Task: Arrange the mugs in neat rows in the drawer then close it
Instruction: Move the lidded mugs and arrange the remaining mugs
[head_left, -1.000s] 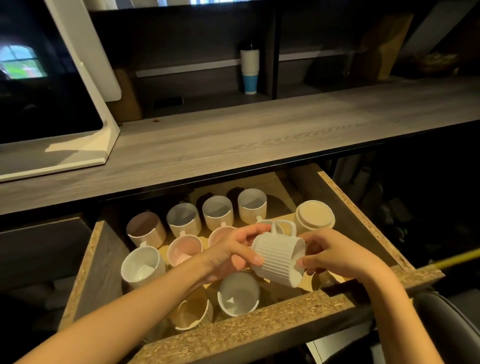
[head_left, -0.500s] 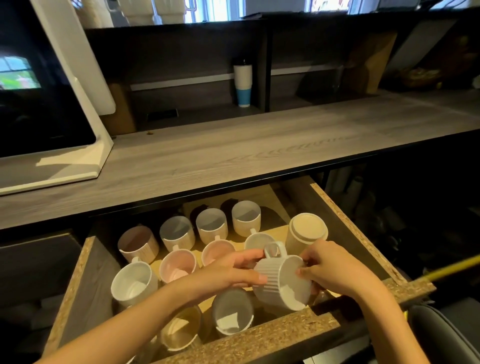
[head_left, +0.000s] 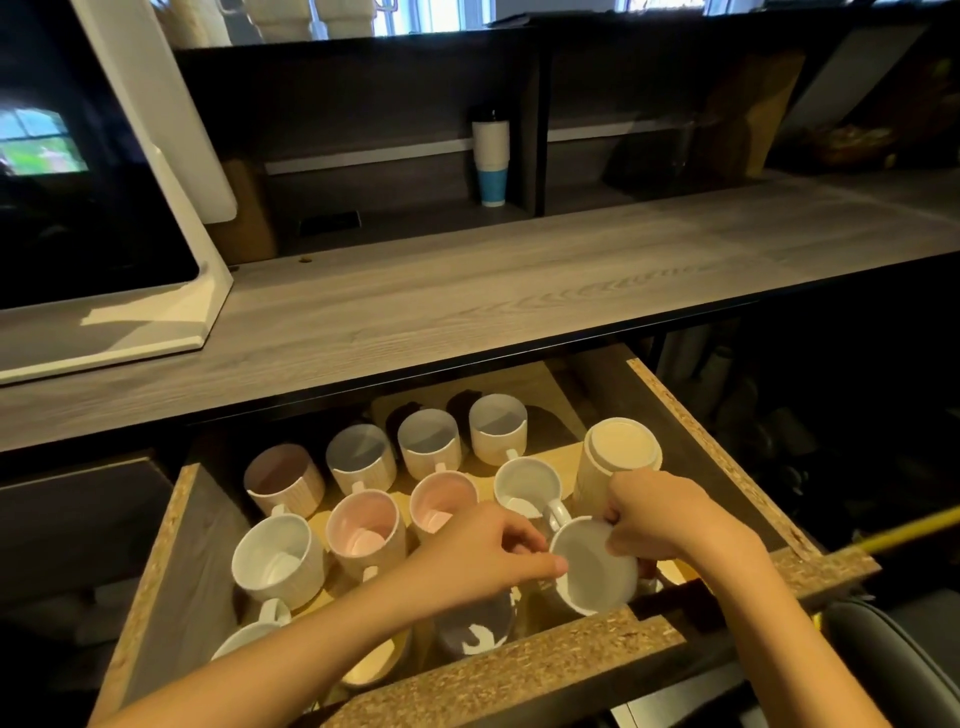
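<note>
An open chipboard drawer holds several mugs. A white ribbed mug stands mouth-up low in the front right of the drawer. My left hand pinches its left rim and my right hand grips its right rim. Behind it sit a white mug, two pink-lined mugs and a back row of beige mugs. One beige mug stands upside down at the back right. My left forearm hides part of the front-row mugs.
A grey wooden counter overhangs the back of the drawer. On it at the left stands a white-framed appliance. A white-and-blue tumbler sits on the shelf behind. A dark chair is at the lower right.
The white ribbed mug has turned from tilted to mouth-up and come down into the front right of the drawer, with both hands still on it. The view has shifted downward.
</note>
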